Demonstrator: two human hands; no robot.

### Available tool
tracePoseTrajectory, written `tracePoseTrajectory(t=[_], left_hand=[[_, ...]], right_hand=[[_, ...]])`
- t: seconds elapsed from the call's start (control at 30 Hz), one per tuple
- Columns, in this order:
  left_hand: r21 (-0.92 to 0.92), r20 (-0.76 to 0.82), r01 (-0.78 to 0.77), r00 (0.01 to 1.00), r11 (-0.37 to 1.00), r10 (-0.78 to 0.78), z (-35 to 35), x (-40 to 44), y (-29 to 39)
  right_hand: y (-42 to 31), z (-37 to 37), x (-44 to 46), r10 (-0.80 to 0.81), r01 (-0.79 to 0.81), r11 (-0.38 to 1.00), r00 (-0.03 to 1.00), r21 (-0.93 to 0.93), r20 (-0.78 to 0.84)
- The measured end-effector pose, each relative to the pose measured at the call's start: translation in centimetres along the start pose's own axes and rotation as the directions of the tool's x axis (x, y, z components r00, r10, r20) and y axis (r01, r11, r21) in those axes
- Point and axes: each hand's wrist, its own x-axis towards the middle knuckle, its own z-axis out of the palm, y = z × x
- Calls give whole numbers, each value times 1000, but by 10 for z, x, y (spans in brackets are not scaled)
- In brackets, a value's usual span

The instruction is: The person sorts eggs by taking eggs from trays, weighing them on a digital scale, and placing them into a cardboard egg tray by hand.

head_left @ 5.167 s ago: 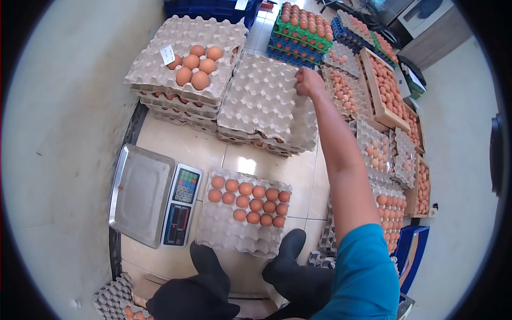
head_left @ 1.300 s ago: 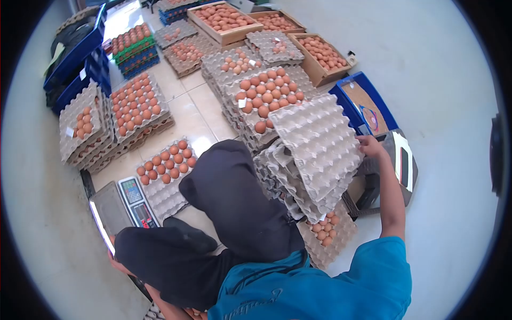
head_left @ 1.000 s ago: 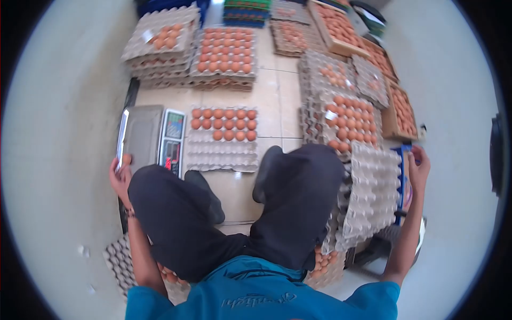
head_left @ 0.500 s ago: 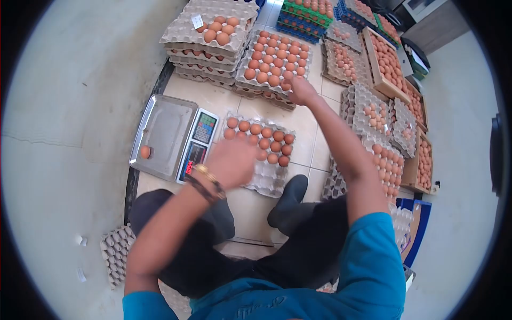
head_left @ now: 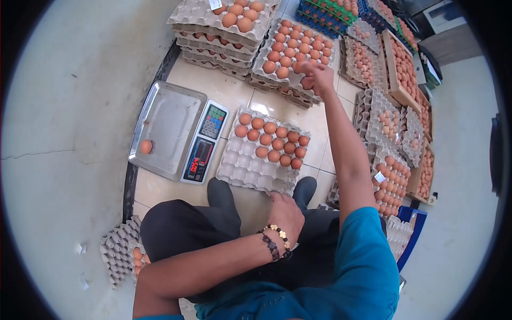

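Note:
A grey pulp egg tray (head_left: pixel 246 169) lies on the floor between my boots, with brown eggs filling its far rows and right side. My left hand (head_left: pixel 286 212), with beaded bracelets at the wrist, is at the tray's near edge; its fingers curl down against the rim, their tips partly hidden. Farther off, my right hand (head_left: pixel 320 79) is at the near right corner of a stacked tray of eggs (head_left: pixel 290 50). Its fingers close around a brown egg (head_left: pixel 308 83), partly covered by the hand. A digital scale (head_left: pixel 176 130) on the left carries a single egg (head_left: pixel 146 146).
A tall stack of egg trays (head_left: pixel 216 48) stands at the back left beside the wall. Along the right are more filled trays (head_left: pixel 392 178) and wooden crates of eggs (head_left: pixel 402 69). Green and blue plastic trays (head_left: pixel 325 18) sit at the back. My boots (head_left: pixel 223 200) flank the near tray.
My left hand has drawn back from over the eggs to the tray's near edge. My right hand stays at the stacked tray's corner, its fingers now farther in. The view has shifted slightly.

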Motion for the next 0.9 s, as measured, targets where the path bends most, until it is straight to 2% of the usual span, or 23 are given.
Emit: tracePoseTrajectory(t=[0.03,0.07,0.13,0.17,0.2,0.23,0.27,0.3,0.4,0.43,0.53,0.6,0.63,0.73,0.83,0.9], left_hand=[[-8,4,4,1000,1000,-4,-4,-1,0],[-14,8,7,1000,1000,-7,-7,-1,0],[-7,-2,15,1000,1000,-16,-9,1,1],[2,-17,20,1000,1000,-20,-8,3,2],[11,-30,25,999,1000,-24,-8,3,3],[10,-24,20,1000,1000,-19,-8,3,4],[10,-19,14,1000,1000,-13,-10,3,5],[11,-15,7,1000,1000,-7,-11,4,5],[-8,45,-3,999,1000,3,-11,6,6],[0,46,-2,999,1000,2,-10,6,6],[36,40,-2,999,999,0,-7,6,11],[63,38,5,999,998,-7,-3,9,16],[76,95,-28,995,997,21,-2,11,18],[72,230,-100,970,992,81,1,12,25],[23,273,-111,957,994,101,0,8,25],[4,281,-112,954,994,107,-5,5,23]], right_hand=[[-2,-5,3,69,-72,970,997,233,19],[-4,-10,6,132,-142,881,990,452,53],[-2,-19,9,230,-260,549,961,794,156],[1,-20,13,265,-273,684,957,677,118],[-1,-19,7,221,-218,940,975,263,15],[-1,-19,2,135,-143,965,990,-221,-50],[-1,-17,-4,28,-63,752,998,-656,-63],[-2,-13,-12,45,-136,642,989,-755,-140],[-9,2,-34,0,-163,557,980,-814,-197],[-8,5,-35,23,-159,513,985,-843,-172],[-20,15,-43,21,-155,526,985,-836,-169],[-15,17,-34,12,-199,497,975,-845,-222],[-14,18,-31,5,-217,483,969,-848,-245],[-19,17,-34,-32,-255,548,945,-797,-324],[-14,9,-56,-26,-154,776,961,-612,-276],[-10,20,-102,-132,83,933,984,-350,-120]])
